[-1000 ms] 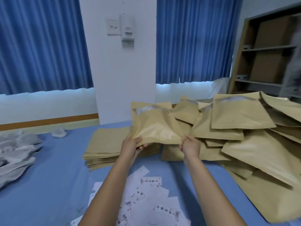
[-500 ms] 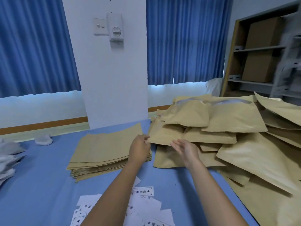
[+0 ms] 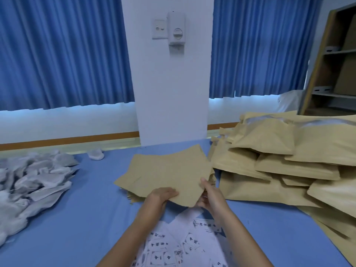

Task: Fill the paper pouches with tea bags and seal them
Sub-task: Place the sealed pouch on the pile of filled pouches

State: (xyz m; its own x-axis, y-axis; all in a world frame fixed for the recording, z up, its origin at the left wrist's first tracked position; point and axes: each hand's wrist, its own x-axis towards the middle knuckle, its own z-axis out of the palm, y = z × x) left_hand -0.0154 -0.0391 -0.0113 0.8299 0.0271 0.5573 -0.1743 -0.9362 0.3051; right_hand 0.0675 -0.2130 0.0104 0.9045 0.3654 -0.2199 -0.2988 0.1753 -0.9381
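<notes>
Two grips pinch one flat paper pouch [image 3: 169, 174] at desk [image 3: 86, 218] centre. The left grip [image 3: 160, 196] holds its near edge and the right grip [image 3: 210, 195] its 4 o'clock corner, fingers hidden underneath. It covers most of the pouch stack [image 3: 133, 196]. Tea bags [image 3: 34, 178] at 9 o'clock and filled pouches [image 3: 279, 151] at 3 o'clock are cut off. Printed slips [image 3: 173, 247] at 6 o'clock are unreadable.

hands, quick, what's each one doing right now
Left hand: holds the near edge of the flat paper pouch, thumb on top.
Right hand: pinches the same pouch at its right corner.
</notes>
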